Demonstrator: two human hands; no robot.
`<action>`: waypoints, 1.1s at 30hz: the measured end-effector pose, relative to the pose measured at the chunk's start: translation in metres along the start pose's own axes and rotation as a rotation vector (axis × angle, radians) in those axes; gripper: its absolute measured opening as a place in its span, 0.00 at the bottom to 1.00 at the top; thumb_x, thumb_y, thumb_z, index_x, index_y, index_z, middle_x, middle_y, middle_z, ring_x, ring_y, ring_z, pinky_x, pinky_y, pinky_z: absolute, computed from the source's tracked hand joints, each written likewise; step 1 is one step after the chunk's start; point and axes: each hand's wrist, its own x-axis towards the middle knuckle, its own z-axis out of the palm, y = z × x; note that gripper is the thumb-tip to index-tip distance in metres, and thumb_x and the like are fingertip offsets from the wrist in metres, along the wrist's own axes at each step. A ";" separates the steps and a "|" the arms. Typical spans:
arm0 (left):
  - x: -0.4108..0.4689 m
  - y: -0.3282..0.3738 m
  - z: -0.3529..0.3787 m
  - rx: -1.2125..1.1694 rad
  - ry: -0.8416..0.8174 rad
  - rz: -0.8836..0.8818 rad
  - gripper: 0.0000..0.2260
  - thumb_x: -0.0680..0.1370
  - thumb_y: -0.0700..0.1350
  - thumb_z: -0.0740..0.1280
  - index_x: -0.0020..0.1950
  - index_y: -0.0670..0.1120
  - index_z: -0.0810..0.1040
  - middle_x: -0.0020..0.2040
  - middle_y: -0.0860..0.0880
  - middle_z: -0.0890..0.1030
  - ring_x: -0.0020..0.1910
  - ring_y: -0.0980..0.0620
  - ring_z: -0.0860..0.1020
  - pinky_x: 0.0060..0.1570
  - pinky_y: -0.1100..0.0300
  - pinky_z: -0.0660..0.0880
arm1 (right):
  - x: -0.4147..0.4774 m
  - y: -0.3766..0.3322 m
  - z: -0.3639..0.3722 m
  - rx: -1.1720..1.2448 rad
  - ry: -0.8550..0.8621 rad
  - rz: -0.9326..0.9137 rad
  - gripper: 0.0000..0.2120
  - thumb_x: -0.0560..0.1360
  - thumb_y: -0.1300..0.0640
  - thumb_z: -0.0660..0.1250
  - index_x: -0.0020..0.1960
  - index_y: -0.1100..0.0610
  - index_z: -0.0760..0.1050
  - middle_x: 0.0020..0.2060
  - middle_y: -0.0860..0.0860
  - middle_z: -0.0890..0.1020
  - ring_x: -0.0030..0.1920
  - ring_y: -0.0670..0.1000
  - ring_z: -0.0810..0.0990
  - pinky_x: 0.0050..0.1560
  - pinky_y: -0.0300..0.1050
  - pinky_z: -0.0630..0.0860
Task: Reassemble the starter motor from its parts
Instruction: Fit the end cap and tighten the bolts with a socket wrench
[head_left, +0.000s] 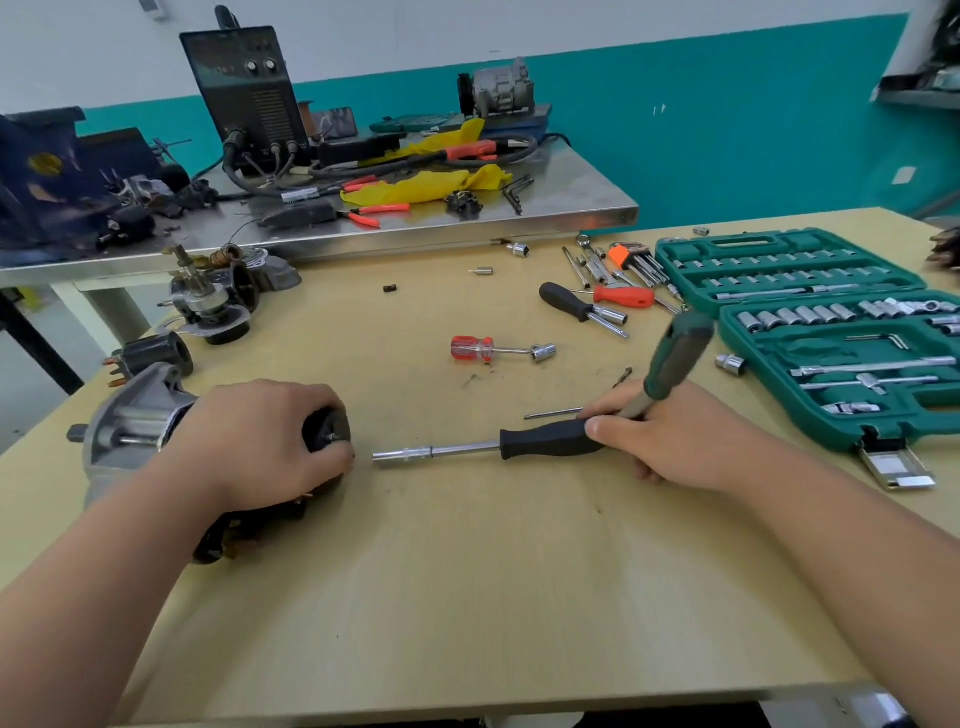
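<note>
The starter motor (135, 421) lies on its side at the left of the wooden table (467, 571), grey nose housing pointing left, black end cap pointing right. My left hand (260, 441) grips its body, fingers curled over the end cap. My right hand (670, 436) holds two tools at once: a black-handled nut driver (540, 441) lying flat with its socket tip aimed at the end cap, a short gap away, and a green-handled screwdriver (675, 358) sticking up between the fingers. A thin long bolt (550, 414) lies just behind the driver.
Loose motor parts (213, 301) and a black solenoid (150, 356) sit behind the motor. A red-handled driver (488, 349), other drivers, hex keys and sockets (613, 291) lie at centre back. An open green socket case (831, 322) fills the right. A steel bench (415, 228) with a welder stands beyond.
</note>
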 end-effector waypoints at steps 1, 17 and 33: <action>-0.003 -0.001 0.001 -0.040 0.054 0.000 0.09 0.69 0.61 0.65 0.46 0.61 0.75 0.36 0.64 0.75 0.36 0.58 0.72 0.30 0.66 0.64 | 0.000 -0.001 0.001 -0.011 -0.003 0.002 0.08 0.77 0.49 0.65 0.43 0.36 0.76 0.27 0.37 0.79 0.26 0.41 0.78 0.26 0.31 0.71; -0.013 -0.002 0.002 -0.357 0.257 -0.114 0.13 0.72 0.60 0.54 0.43 0.59 0.76 0.36 0.52 0.81 0.38 0.47 0.77 0.37 0.53 0.77 | -0.005 -0.011 0.010 0.015 -0.034 0.008 0.06 0.78 0.48 0.64 0.45 0.36 0.76 0.26 0.43 0.80 0.27 0.41 0.80 0.25 0.29 0.70; 0.002 -0.007 0.009 -0.356 0.335 -0.210 0.13 0.72 0.64 0.57 0.36 0.58 0.74 0.33 0.57 0.78 0.35 0.54 0.76 0.33 0.60 0.70 | 0.007 -0.014 0.017 0.099 -0.040 0.102 0.12 0.74 0.41 0.66 0.46 0.49 0.79 0.25 0.45 0.80 0.23 0.44 0.76 0.24 0.35 0.71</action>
